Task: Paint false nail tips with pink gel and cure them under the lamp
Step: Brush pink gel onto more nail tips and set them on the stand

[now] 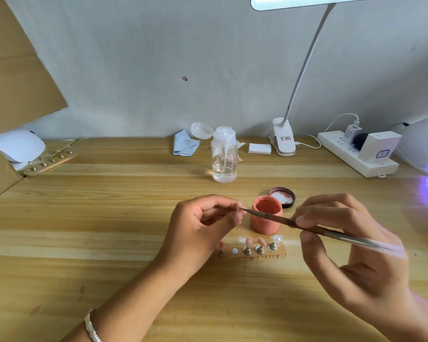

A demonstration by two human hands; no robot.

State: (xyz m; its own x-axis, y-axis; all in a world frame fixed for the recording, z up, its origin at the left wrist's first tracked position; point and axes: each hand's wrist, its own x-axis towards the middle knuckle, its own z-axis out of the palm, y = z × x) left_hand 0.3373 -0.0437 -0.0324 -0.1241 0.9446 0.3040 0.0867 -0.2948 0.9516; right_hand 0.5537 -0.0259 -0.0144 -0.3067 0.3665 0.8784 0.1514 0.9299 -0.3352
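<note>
Far left, beside cardboard [15, 70]: white dome lamp [17, 144], with a wooden rack [51, 162] of metal pegs just in front; rear centre: blue cloth [184, 145], then clear pump bottle [224, 159] with cap flipped open, partly filled.

Left hand [200, 225]: raised above the table [84, 218], fingers curled, thumb and forefinger pinching one nail tip [239, 210]; directly below and to the right: wooden stand [279, 253] carrying pink-coated tips and one clear tip, second post bare.

Pink gel pot [267, 215]: open, upright, just behind the stand; black lid [282, 196] lying inside-up behind the pot.

Brush [307, 225]: bristle end touching the pinched tip, shaft crossing the pot's mouth.

Right hand [351, 243]: fingers closed round the brush handle.

Rear right: white pads [259, 148], clip lamp [283, 139], power strip [351, 154]; far right: curing lamp [423, 146], glowing purple inside.
</note>
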